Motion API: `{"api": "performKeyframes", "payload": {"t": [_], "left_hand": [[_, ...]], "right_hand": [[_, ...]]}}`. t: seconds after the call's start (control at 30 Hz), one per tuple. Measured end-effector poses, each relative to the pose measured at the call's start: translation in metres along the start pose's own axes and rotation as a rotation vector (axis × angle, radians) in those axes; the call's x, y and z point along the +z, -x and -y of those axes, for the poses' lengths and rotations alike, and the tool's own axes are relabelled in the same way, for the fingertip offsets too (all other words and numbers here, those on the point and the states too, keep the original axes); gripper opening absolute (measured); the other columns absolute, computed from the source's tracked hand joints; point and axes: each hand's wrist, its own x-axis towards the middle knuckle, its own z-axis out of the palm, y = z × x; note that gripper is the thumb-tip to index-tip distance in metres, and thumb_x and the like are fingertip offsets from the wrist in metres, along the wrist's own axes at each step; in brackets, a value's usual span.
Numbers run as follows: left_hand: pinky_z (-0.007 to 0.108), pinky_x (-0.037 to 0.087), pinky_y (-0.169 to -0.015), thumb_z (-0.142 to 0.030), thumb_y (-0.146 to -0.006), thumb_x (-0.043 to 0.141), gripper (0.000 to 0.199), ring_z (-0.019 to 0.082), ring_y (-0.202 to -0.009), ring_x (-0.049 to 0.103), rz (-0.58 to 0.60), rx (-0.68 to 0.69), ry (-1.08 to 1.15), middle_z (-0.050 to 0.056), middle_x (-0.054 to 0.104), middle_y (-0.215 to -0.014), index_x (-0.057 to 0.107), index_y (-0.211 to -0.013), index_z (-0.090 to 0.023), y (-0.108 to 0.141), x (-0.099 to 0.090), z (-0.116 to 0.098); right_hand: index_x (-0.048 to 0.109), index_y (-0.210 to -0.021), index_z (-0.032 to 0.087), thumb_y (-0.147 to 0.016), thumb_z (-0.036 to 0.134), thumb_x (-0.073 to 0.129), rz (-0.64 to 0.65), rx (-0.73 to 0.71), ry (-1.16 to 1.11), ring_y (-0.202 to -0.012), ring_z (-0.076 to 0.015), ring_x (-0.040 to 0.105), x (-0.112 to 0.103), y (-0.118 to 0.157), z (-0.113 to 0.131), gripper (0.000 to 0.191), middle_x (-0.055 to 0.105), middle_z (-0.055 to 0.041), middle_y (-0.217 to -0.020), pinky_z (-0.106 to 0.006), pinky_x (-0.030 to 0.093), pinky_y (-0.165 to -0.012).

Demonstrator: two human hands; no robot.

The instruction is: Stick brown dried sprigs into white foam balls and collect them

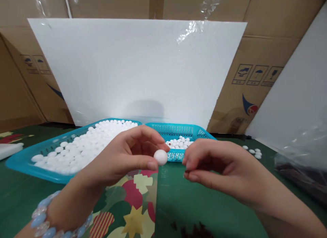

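My left hand [135,151] pinches a white ball [160,157] between thumb and fingertips. Just to its right, my right hand [212,161] is closed in a pinch, and a small dark brown piece [187,170] shows at its fingertips; its kind is too small to make out. The two hands are apart. Behind my left hand, a blue plastic basket [55,177] is heaped with white balls [95,142]. A second blue basket [176,129], partly hidden by my hands, holds a smaller group of white balls [181,142].
Several white balls [252,151] lie loose at the right. Dark brown bits [196,231] are at the near edge. A patterned sheet [135,200] covers part of the green table [176,200]. A white board [143,67] and cardboard boxes [260,50] stand behind; clear plastic [301,156] lies right.
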Motion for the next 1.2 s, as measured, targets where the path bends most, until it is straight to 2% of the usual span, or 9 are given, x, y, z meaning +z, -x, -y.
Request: {"api": "performKeyframes", "payload": {"t": [0.07, 0.17, 0.33, 0.5, 0.57, 0.73, 0.83, 0.97, 1.2], "left_hand": [[0.015, 0.041, -0.048, -0.011, -0.052, 0.061, 0.018, 0.008, -0.056, 0.052, 0.017, -0.010, 0.019, -0.006, 0.058, -0.063, 0.057, -0.064, -0.024, 0.001, 0.002, 0.001], [0.016, 0.042, -0.048, -0.012, -0.054, 0.060, 0.016, 0.009, -0.056, 0.052, 0.038, -0.001, 0.001, -0.005, 0.058, -0.064, 0.057, -0.064, -0.025, 0.002, 0.003, 0.002], [0.011, 0.042, -0.048, -0.014, -0.054, 0.060, 0.012, 0.007, -0.059, 0.053, 0.029, 0.005, 0.009, -0.005, 0.061, -0.070, 0.060, -0.062, -0.024, 0.001, 0.005, 0.003], [0.012, 0.042, -0.048, -0.018, -0.048, 0.065, 0.019, 0.007, -0.054, 0.051, 0.073, -0.016, 0.051, -0.003, 0.059, -0.060, 0.060, -0.065, -0.024, 0.001, 0.007, 0.003], [0.011, 0.042, -0.045, -0.017, -0.047, 0.066, 0.019, 0.006, -0.051, 0.049, 0.080, -0.020, 0.078, -0.004, 0.058, -0.060, 0.060, -0.064, -0.025, 0.000, 0.009, 0.003], [0.012, 0.042, -0.045, -0.016, -0.048, 0.065, 0.018, 0.005, -0.050, 0.048, 0.053, 0.036, 0.088, -0.004, 0.054, -0.066, 0.060, -0.063, -0.024, 0.001, 0.013, 0.001], [0.012, 0.043, -0.048, -0.015, -0.052, 0.062, 0.017, 0.006, -0.051, 0.050, 0.076, 0.033, 0.103, -0.004, 0.054, -0.064, 0.060, -0.066, -0.024, 0.003, 0.014, 0.001], [0.010, 0.044, -0.054, -0.013, -0.061, 0.056, 0.015, 0.006, -0.057, 0.053, 0.131, 0.009, 0.159, -0.005, 0.059, -0.066, 0.058, -0.072, -0.024, 0.006, 0.017, 0.002], [0.009, 0.045, -0.054, -0.016, -0.064, 0.052, 0.011, 0.006, -0.059, 0.054, 0.077, 0.049, 0.089, -0.008, 0.060, -0.071, 0.057, -0.070, -0.024, 0.003, 0.021, 0.002]], "right_hand": [[0.049, -0.063, 0.021, -0.064, 0.007, 0.051, -0.008, 0.006, -0.076, -0.055, -0.0053, 0.051, 0.002, 0.000, 0.001, 0.013, 0.054, 0.0046, -0.063, -0.011, 0.042, -0.048], [0.051, -0.061, 0.021, -0.064, 0.007, 0.051, -0.063, -0.046, -0.076, -0.058, -0.0063, 0.052, 0.004, 0.001, 0.003, 0.014, 0.055, 0.0045, -0.062, -0.011, 0.043, -0.049], [0.053, -0.066, 0.021, -0.065, 0.008, 0.052, -0.148, -0.138, -0.101, -0.053, -0.0043, 0.053, 0.006, 0.004, 0.008, 0.013, 0.056, 0.0048, -0.063, -0.009, 0.043, -0.047], [0.054, -0.057, 0.018, -0.064, 0.011, 0.053, -0.159, -0.197, -0.071, -0.048, -0.0061, 0.052, 0.006, 0.003, 0.014, 0.010, 0.053, 0.0033, -0.053, -0.012, 0.043, -0.044], [0.055, -0.055, 0.018, -0.062, 0.010, 0.055, -0.153, -0.149, -0.127, -0.048, -0.0064, 0.052, 0.006, 0.000, 0.014, 0.010, 0.054, 0.0031, -0.051, -0.011, 0.043, -0.043], [0.057, -0.059, 0.019, -0.055, 0.001, 0.055, -0.134, 0.080, -0.454, -0.050, -0.0052, 0.055, 0.010, -0.002, 0.013, 0.018, 0.056, 0.0041, -0.055, -0.009, 0.045, -0.046], [0.056, -0.061, 0.018, -0.058, -0.001, 0.050, -0.158, 0.083, -0.512, -0.050, -0.0040, 0.054, 0.013, -0.001, 0.013, 0.020, 0.055, 0.0050, -0.055, -0.009, 0.045, -0.049], [0.055, -0.062, 0.018, -0.061, 0.000, 0.049, -0.193, -0.001, -0.460, -0.054, -0.0033, 0.054, 0.014, 0.002, 0.015, 0.018, 0.055, 0.0054, -0.056, -0.008, 0.044, -0.052], [0.054, -0.055, 0.015, -0.063, 0.004, 0.053, -0.272, -0.215, -0.069, -0.057, -0.0044, 0.049, 0.013, -0.001, 0.017, 0.013, 0.053, 0.0035, -0.054, -0.009, 0.041, -0.052]]}}
